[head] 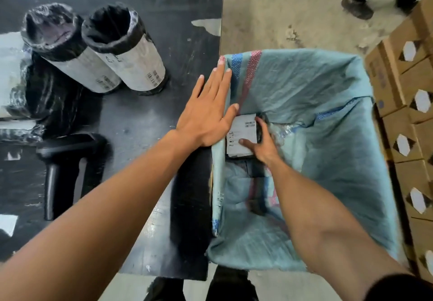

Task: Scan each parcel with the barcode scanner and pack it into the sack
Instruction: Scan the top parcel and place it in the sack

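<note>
Parcel going into the sack, held low inside by my right hand: thumb across the white label, fingers curled round its far black end. It sits just inside the sack's near-left wall, label up, over darker parcels I can only partly make out beneath my wrist.

My left hand lies flat, fingers straight, holding nothing; thumb and fingertips press the sack's rim against the table edge. Good, that keeps the mouth open. I should keep that pressure until the right hand is out.

To place it well, I judge: lay it flat beside the ones below, not on end, and let go only once it rests on something.

Scanner lies on the table just left of my left forearm. Two wrapped rolls stand beyond that hand, to its left, apparently waiting to be scanned.
</note>
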